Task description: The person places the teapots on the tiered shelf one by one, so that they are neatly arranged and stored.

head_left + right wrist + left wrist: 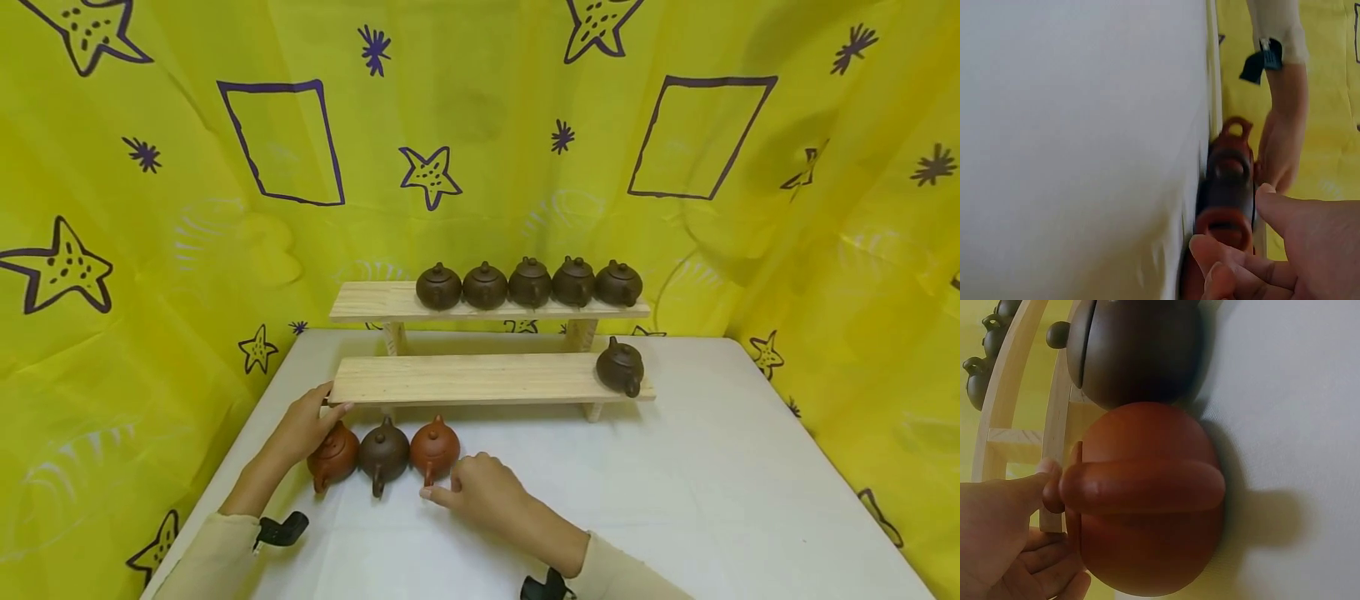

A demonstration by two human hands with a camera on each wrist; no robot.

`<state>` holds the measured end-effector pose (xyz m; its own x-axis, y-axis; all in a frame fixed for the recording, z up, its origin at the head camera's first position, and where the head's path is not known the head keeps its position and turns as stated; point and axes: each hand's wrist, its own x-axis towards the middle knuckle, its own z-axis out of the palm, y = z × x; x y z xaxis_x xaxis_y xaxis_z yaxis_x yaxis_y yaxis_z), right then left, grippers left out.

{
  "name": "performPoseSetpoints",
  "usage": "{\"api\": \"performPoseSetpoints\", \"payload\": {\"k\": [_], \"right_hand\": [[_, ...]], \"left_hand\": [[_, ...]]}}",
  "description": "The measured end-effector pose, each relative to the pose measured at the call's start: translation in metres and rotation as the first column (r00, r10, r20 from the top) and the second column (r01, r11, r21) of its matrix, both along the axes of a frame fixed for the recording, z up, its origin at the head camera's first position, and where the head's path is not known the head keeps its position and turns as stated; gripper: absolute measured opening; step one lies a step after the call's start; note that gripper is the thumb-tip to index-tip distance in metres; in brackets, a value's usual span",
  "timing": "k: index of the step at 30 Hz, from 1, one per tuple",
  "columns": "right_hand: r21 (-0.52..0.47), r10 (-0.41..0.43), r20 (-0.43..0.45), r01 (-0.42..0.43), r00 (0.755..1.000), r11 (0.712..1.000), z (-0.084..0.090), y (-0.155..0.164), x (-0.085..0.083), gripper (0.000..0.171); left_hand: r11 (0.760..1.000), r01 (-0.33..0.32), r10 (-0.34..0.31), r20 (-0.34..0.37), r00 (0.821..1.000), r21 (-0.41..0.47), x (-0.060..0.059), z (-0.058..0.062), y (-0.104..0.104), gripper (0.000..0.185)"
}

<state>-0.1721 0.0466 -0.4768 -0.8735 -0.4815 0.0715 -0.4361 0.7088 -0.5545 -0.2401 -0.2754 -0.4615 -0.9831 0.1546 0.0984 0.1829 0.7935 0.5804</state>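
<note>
My left hand (302,429) holds the left end of the lower wooden shelf (465,379), thumb at its front edge and fingers curled by its end. Just below that hand sits a red-brown teapot (334,452), its handle toward me; the left wrist view shows this handle close up. Beside it on the table stand a dark brown teapot (384,450) and a second red-brown teapot (435,448). My right hand (491,496) is beside this last teapot, thumb and fingers apart about its handle (1225,226).
Several dark teapots (529,283) line the upper shelf (375,300). One more dark teapot (621,367) rests at the right end of the lower shelf. A white cloth (712,483) covers the table, with patterned yellow curtains (480,108) behind and at the sides.
</note>
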Motion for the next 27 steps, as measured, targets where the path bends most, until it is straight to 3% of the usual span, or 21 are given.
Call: {"api": "performPoseSetpoints", "payload": {"k": [3,8,16,21,27], "right_hand": [[0.004,-0.018,0.015,0.018,1.000,1.000,-0.003,-0.013,0.002,0.070],[0.026,-0.032,-0.033,0.033,0.999,0.999,-0.010,-0.015,-0.001,0.069],[0.054,-0.058,-0.026,0.059,0.998,0.997,-0.008,-0.001,-0.007,0.042],[0.042,-0.056,-0.015,0.056,0.998,0.998,-0.013,-0.001,-0.013,0.049],[0.059,-0.048,-0.066,0.052,0.997,0.997,-0.017,-0.005,-0.014,0.051]], "left_hand": [[1.000,0.002,-0.002,0.006,1.000,0.008,-0.001,-0.001,0.001,0.064],[1.000,-0.005,0.005,0.019,1.000,0.012,-0.001,-0.002,0.001,0.064],[1.000,-0.003,0.003,0.013,1.000,0.007,-0.001,-0.001,0.000,0.064],[1.000,-0.006,0.005,0.021,1.000,0.015,-0.002,-0.004,-0.001,0.064],[1.000,-0.006,0.005,0.019,1.000,0.028,-0.002,-0.005,-0.001,0.064]]}}
